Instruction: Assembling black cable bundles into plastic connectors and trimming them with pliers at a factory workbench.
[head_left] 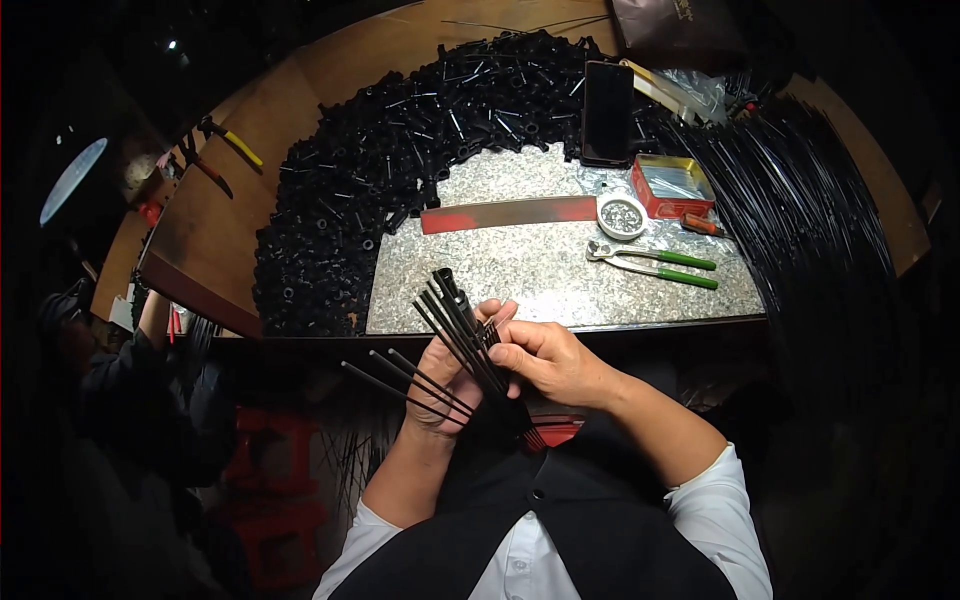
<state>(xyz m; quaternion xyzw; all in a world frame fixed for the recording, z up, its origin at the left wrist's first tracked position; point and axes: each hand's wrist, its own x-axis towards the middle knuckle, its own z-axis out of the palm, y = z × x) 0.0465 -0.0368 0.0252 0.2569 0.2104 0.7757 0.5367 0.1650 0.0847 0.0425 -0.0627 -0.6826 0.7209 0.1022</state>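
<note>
Dim surroundings enclose a brown workbench (270,110) bearing a speckled stone slab (510,265). Small black parts (340,200) are heaped along the slab's left and far sides; long black rods (800,190) lie massed at right. Noted on the slab: a flat red-and-grey bar (510,214), a white bowl (622,236), a red tin (682,210) and green-handled pincers (640,264). Left hand (440,365) is wrapped around a black rod bundle (468,335), held tilted before the torso; three rods splay leftward. Right hand (545,360) has thumb and fingers drawn narrow at the bundle; cannot tell what they pinch.
</note>
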